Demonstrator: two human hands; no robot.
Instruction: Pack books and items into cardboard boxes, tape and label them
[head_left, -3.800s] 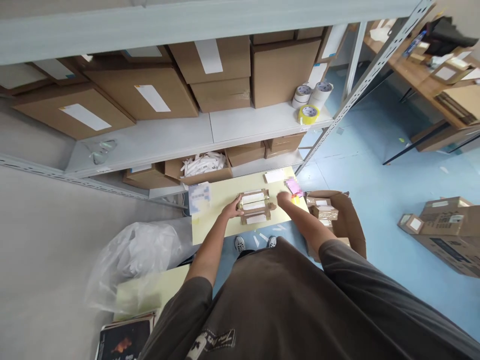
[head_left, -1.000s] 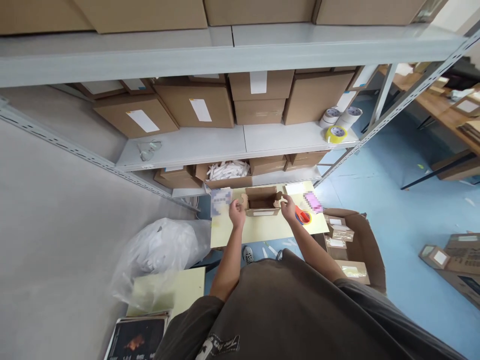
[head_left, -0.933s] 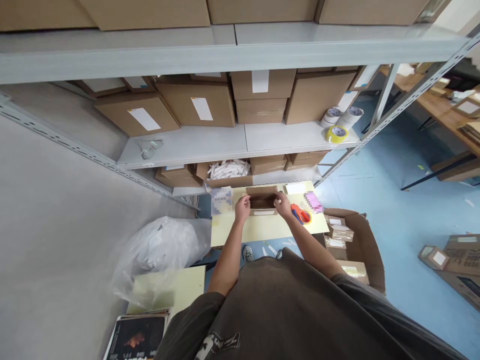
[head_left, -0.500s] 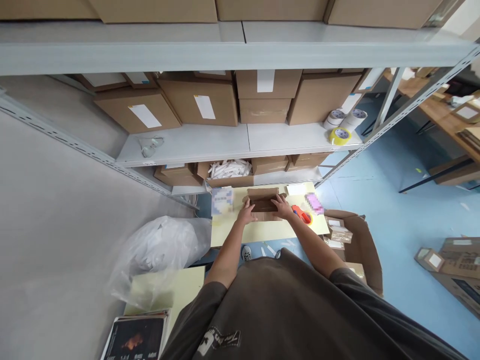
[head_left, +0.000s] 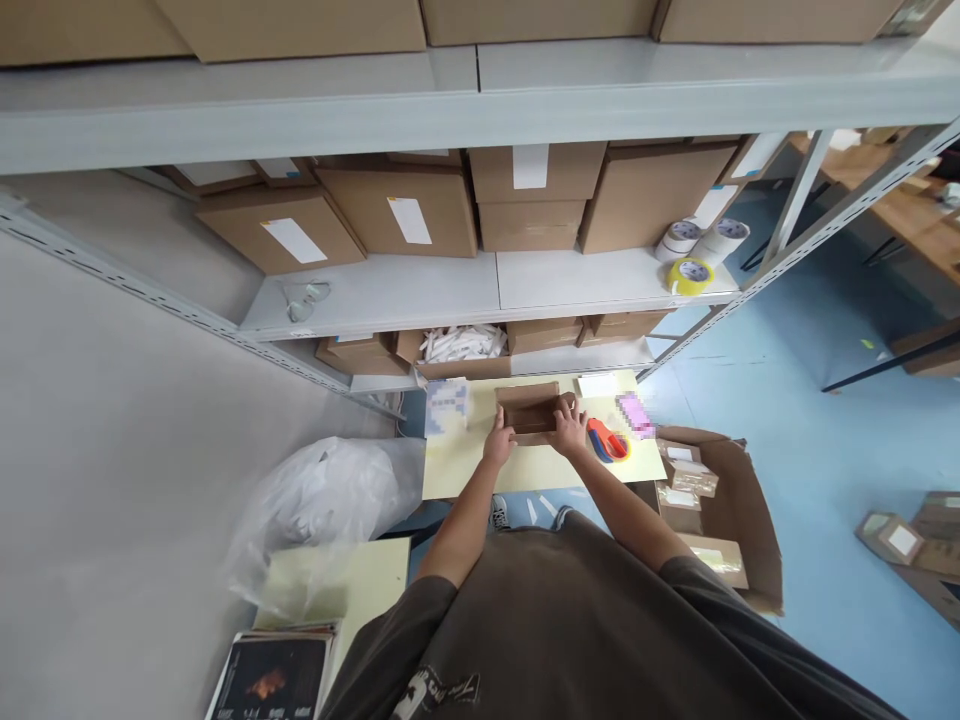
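A small cardboard box (head_left: 531, 418) stands on the pale yellow table (head_left: 472, 470), its top open and its inside dark brown. My left hand (head_left: 499, 440) grips the box's left side, thumb up along the wall. On the opposite side, my right hand (head_left: 570, 426) has its fingers closed over the right wall or flap. Just right of that hand lies an orange-and-blue tape dispenser (head_left: 606, 440). A pink item (head_left: 636, 414), pixelated, is further right. White paper (head_left: 597, 385) lies behind the right hand, and a printed sheet or packet (head_left: 446, 405) is at the table's left.
Metal shelving (head_left: 375, 295) with cartons rises beyond the table. A carton of white strips (head_left: 463, 345) sits on the low shelf; tape rolls (head_left: 690, 275) are higher up. A large carton of parcels (head_left: 739, 520) stands right, a plastic bag (head_left: 337, 495) left.
The box's flaps have shifted and its opening shows more clearly. My right hand has moved slightly down its right side. The view has also shifted a little.
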